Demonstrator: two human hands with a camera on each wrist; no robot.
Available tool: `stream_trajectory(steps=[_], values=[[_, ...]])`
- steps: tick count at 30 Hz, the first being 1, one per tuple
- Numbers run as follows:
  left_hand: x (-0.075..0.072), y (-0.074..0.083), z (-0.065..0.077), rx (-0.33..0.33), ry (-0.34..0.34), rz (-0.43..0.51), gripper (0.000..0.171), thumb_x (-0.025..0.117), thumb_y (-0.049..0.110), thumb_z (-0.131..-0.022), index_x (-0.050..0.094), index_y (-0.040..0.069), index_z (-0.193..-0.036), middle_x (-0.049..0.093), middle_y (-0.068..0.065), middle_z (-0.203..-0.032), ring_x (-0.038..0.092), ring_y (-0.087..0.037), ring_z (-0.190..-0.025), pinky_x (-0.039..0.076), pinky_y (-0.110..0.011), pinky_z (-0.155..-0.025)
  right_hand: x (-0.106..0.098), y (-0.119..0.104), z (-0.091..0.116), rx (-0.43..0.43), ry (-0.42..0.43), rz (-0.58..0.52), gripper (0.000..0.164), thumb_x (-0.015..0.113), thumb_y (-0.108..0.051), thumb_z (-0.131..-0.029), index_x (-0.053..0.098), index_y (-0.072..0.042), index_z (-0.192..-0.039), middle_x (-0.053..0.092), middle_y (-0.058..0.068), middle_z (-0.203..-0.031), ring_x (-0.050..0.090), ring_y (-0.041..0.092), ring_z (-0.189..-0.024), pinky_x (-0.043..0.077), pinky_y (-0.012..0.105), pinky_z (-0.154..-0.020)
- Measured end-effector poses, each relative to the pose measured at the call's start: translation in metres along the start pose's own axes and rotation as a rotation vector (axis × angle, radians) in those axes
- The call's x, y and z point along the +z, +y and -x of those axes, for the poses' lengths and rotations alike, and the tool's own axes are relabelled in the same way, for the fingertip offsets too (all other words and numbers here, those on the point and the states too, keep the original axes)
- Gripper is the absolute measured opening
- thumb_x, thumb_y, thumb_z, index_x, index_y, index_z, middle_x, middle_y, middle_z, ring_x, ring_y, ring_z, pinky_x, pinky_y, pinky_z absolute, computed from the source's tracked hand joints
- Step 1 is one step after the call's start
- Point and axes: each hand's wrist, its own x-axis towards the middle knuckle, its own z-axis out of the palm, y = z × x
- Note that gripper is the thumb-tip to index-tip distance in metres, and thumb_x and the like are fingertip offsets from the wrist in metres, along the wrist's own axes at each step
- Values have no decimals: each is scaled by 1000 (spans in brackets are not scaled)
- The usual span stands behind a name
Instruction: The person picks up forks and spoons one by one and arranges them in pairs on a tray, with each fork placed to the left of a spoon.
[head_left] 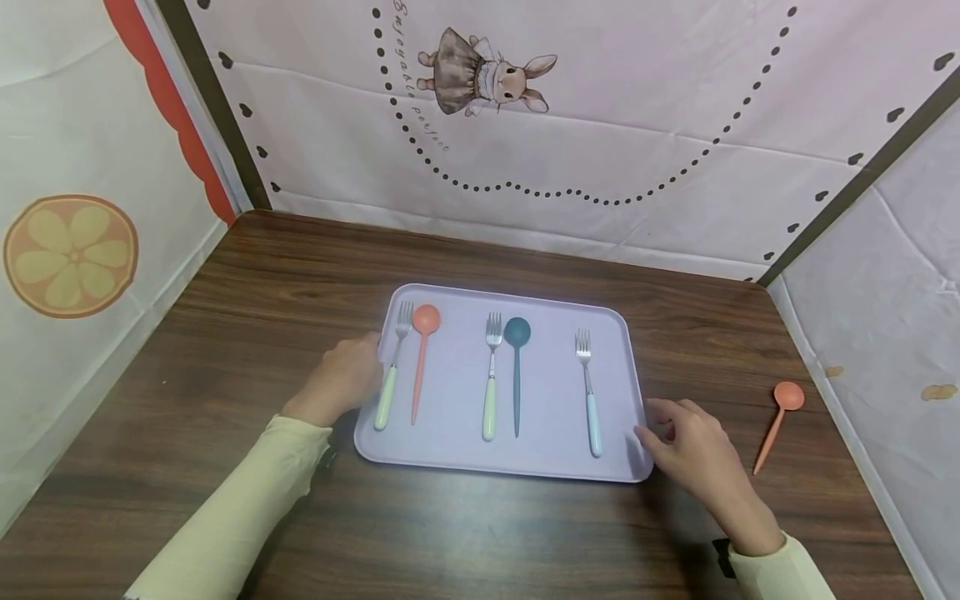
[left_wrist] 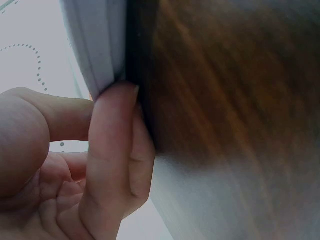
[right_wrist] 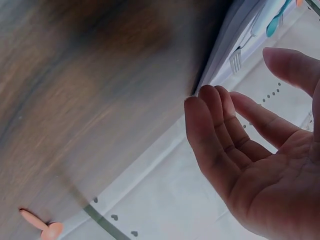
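Note:
A pale lilac tray lies on the table. On it, left to right, are a green-handled fork, a coral spoon, a second green-handled fork, a dark teal spoon and a light-blue-handled fork. My left hand grips the tray's left edge; in the left wrist view, curled fingers press against its rim. At the right edge, my right hand has its fingers loosely bent against the rim, thumb apart from them.
Another coral spoon lies on the wooden table, right of my right hand. White printed cloth rises behind the table, with more cloth along the left and right sides.

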Motion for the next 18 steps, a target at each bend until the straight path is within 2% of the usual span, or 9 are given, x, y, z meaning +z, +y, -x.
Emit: stream_trajectory(steps=[4, 13, 18], values=[[0, 0, 0, 3, 2, -2, 30, 44, 3, -97, 51, -12, -122, 56, -20, -86, 57, -33, -74, 53, -49, -66, -1, 3, 2, 32, -17, 19, 43, 80, -22, -85, 70, 2, -119, 68, 17, -100, 65, 28, -81, 54, 47, -64], [1, -1, 0, 10, 5, -5, 26, 46, 3, -96, 52, -11, -118, 56, -20, -84, 57, -33, -73, 53, -48, -63, -4, 13, 7, 20, 4, 35, 45, 80, -22, -85, 69, 2, -122, 68, 12, -95, 65, 27, -80, 51, 47, -61], [1, -1, 0, 11, 6, -5, 27, 46, 4, -96, 52, -11, -118, 56, -20, -85, 57, -33, -74, 53, -49, -64, -5, 19, 9, 21, 21, 55, 45, 79, -23, -85, 68, 1, -122, 69, 13, -94, 66, 29, -80, 51, 50, -60]])
